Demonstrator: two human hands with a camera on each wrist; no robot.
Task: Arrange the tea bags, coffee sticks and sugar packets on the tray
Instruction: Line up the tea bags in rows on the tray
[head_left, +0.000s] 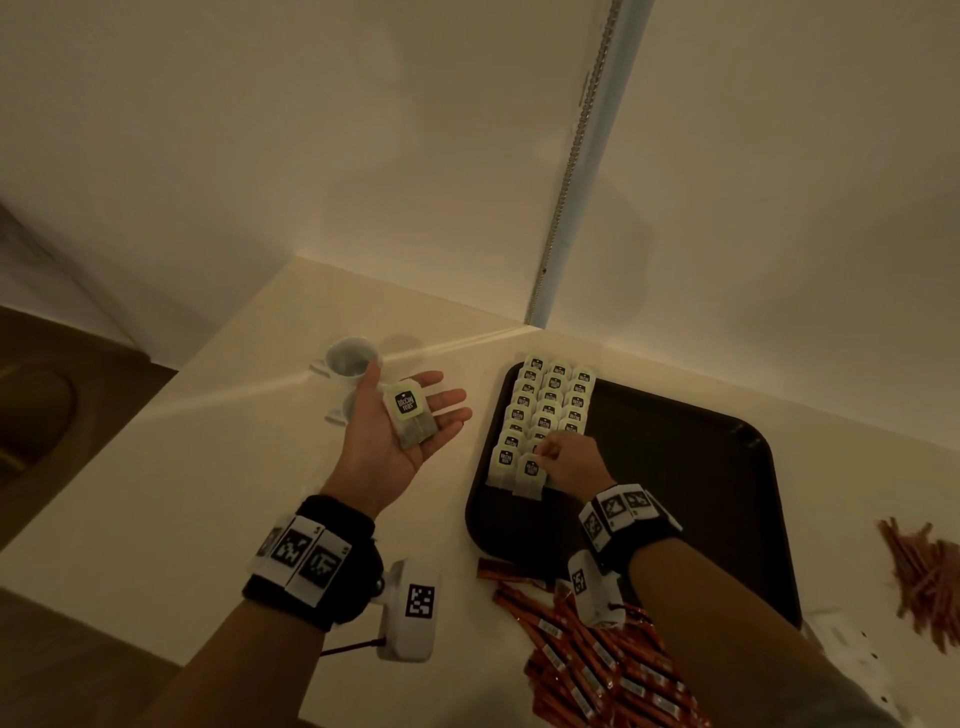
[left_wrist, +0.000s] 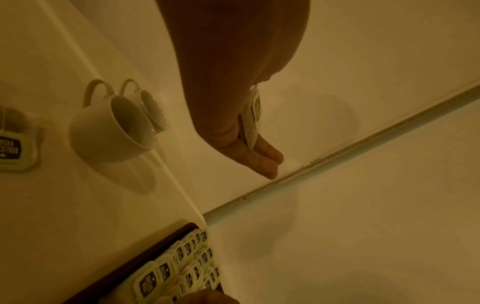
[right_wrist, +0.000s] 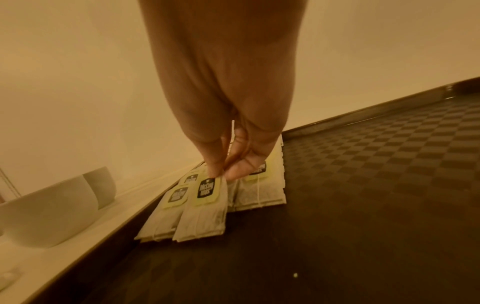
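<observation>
— What does the head view give you?

— My left grip (head_left: 399, 431) lies palm up, fingers straight, above the table (head_left: 218, 467), with a small stack of tea bags (head_left: 410, 420) resting on the palm. Just beyond its thumb stand two white cups (head_left: 349, 358). My right grip (head_left: 563, 460) is down on the dark tray (head_left: 701, 467), fingertips pinching the top edge of the nearest tea bag (head_left: 530, 475). Beyond those fingertips the rows of tea bags (head_left: 550, 402) run three wide to the tray's far left corner. Near my right wrist, off the tray's near edge, lies a heap of orange coffee sticks (head_left: 597, 670); well to its right, a second pile of thin sticks (head_left: 924, 577).

— And the left wrist camera?

— The stack in my palm shows edge-on, (left_wrist: 253, 121), lying against flat fingers (left_wrist: 262, 158). The cups (left_wrist: 116, 127) sit to one side of the hand, the tray's rows (left_wrist: 179, 265) to the other.

— The right wrist camera?

— Thumb and forefinger (right_wrist: 215, 162) pinch the tag end of the front bag (right_wrist: 205, 209). It lies flat on the tray's checkered floor (right_wrist: 376, 185), overlapping the bag beside it.
</observation>
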